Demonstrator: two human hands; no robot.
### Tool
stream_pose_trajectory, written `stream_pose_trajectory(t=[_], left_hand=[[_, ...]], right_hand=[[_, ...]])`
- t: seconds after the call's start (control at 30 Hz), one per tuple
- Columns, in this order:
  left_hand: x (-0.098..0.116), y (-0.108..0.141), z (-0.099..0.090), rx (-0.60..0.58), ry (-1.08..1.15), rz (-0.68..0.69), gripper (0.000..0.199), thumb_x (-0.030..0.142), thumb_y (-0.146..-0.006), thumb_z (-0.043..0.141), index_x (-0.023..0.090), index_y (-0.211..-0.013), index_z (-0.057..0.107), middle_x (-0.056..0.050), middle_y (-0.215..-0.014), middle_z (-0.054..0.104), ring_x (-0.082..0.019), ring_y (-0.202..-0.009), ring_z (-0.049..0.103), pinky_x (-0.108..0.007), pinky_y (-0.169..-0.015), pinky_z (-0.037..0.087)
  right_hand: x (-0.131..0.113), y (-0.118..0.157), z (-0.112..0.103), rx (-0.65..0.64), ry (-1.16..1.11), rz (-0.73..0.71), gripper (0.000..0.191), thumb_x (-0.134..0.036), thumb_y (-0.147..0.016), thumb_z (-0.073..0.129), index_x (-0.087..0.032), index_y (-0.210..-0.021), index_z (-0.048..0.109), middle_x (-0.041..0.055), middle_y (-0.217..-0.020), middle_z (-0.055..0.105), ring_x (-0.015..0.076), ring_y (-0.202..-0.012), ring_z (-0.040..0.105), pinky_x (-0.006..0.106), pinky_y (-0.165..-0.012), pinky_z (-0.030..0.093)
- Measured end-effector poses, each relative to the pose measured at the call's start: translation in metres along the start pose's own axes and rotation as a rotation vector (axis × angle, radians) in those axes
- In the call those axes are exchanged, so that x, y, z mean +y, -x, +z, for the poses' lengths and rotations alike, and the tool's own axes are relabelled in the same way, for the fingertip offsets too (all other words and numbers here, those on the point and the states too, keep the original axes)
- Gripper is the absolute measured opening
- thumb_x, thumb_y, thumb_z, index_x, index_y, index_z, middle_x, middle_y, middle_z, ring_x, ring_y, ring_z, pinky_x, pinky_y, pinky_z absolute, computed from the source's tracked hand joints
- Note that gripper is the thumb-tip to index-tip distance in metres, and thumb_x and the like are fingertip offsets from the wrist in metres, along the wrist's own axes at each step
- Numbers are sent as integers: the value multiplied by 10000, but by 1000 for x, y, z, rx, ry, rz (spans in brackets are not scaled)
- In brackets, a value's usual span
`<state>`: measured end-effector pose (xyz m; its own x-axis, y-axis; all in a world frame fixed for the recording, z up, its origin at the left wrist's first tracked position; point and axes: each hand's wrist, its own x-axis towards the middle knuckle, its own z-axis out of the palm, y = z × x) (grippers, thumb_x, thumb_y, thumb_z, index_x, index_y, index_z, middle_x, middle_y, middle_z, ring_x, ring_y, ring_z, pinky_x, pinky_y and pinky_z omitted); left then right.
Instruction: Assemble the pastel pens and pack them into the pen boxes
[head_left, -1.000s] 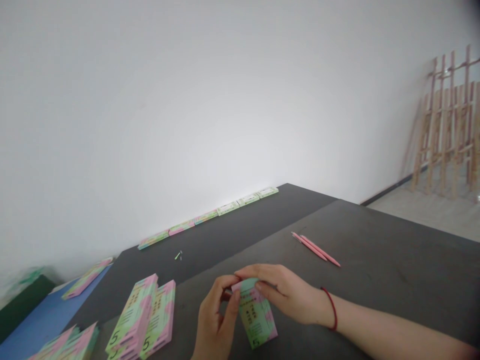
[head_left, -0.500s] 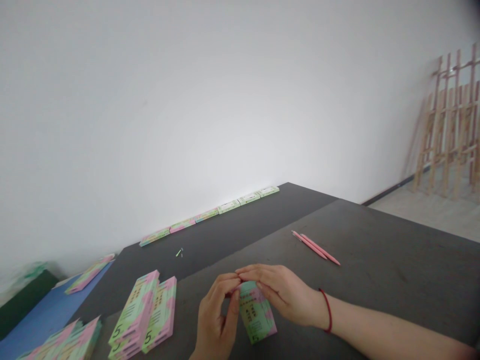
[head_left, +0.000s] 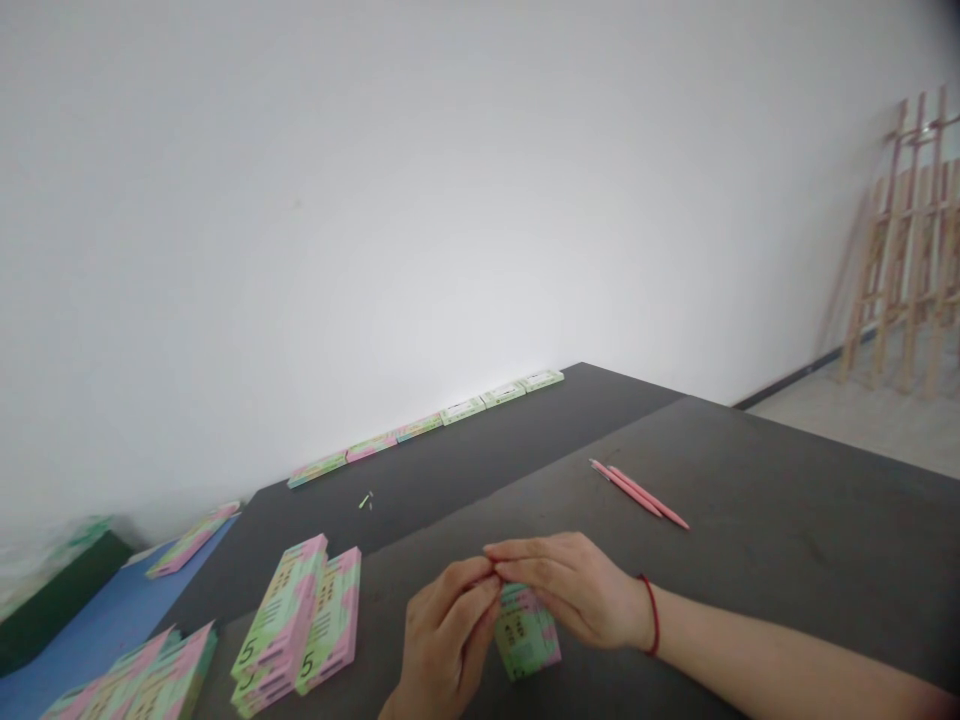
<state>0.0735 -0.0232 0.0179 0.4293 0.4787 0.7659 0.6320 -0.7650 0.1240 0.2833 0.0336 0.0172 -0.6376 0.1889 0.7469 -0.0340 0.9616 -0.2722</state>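
Note:
A small green and pink printed box (head_left: pixel 529 640) lies between my two hands on the dark table, its near face marked with a 5. My left hand (head_left: pixel 450 630) is closed with bent fingers and thumb at the box's far left corner. Over the far right edge curve the fingers of my right hand (head_left: pixel 577 590), pressed together and meeting the left fingertips. The box's far end is hidden under the fingers. To the left, similar boxes marked 5 are piled in a stack (head_left: pixel 281 610), with another box (head_left: pixel 330 620) right beside it.
Two pink pens (head_left: pixel 637 492) lie on the table (head_left: pixel 750 520) to the right. Several boxes form a row (head_left: pixel 420 428) along the wall. Small green scraps (head_left: pixel 365 501) lie nearer. More boxes (head_left: pixel 150 680) are at lower left, beside a blue surface (head_left: pixel 97 620). Wooden easels (head_left: pixel 907 240) stand far right.
Both hands have drawn closer together over the far end of the box, covering more of it. The view has shifted slightly, so surroundings sit a little further right.

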Motion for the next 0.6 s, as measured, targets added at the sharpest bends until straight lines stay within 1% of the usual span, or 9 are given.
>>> stream_pose_trajectory(t=[0.1,0.27,0.33,0.4,0.47,0.53,0.6], left_hand=[[0,1,4,7,-12,3,357,115,-839,548,229,-1176,520,-91,-1065,636,-175,-958,635,-269,-772,541],[2,2,14,41,131,-80,357,68,-835,509,235,-1150,509,-83,-1060,619,-179,-981,612,-296,-787,534],[2,3,16,63,174,-135,326,77,-845,486,228,-1132,510,-82,-1050,605,-184,-978,601,-309,-785,529],[2,4,16,69,185,-180,308,80,-853,467,221,-1121,516,-78,-1044,585,-179,-971,592,-303,-784,522],[2,4,15,78,156,-193,311,75,-854,456,220,-1118,531,-74,-1055,557,-174,-975,578,-297,-791,515],[2,2,14,89,83,-176,320,74,-846,465,230,-1110,560,-75,-1092,525,-179,-995,559,-301,-805,508],[3,0,12,86,11,-157,316,86,-839,494,244,-1096,588,-72,-1113,506,-186,-1006,546,-306,-815,505]], right_hand=[[-1,0,-1,27,-28,10,427,-111,-914,373,-162,-1338,394,134,-1343,498,160,-1255,456,318,-1010,432],[-3,0,3,33,-54,33,415,-100,-916,380,-179,-1322,400,131,-1337,502,156,-1259,452,316,-1013,423],[-2,3,8,79,-115,103,393,-123,-918,402,-180,-1306,386,143,-1326,507,167,-1256,454,342,-1007,427],[-1,6,15,147,-201,199,367,-148,-909,448,-182,-1268,382,155,-1305,519,179,-1235,477,351,-964,461],[0,9,20,199,-268,271,335,-161,-900,483,-193,-1222,397,148,-1281,536,179,-1200,508,332,-905,495],[1,10,24,217,-295,293,314,-160,-899,493,-206,-1200,414,131,-1269,547,171,-1172,527,310,-875,505],[0,10,25,211,-279,304,341,-170,-897,504,-209,-1225,420,123,-1245,562,165,-1122,558,295,-861,507]])
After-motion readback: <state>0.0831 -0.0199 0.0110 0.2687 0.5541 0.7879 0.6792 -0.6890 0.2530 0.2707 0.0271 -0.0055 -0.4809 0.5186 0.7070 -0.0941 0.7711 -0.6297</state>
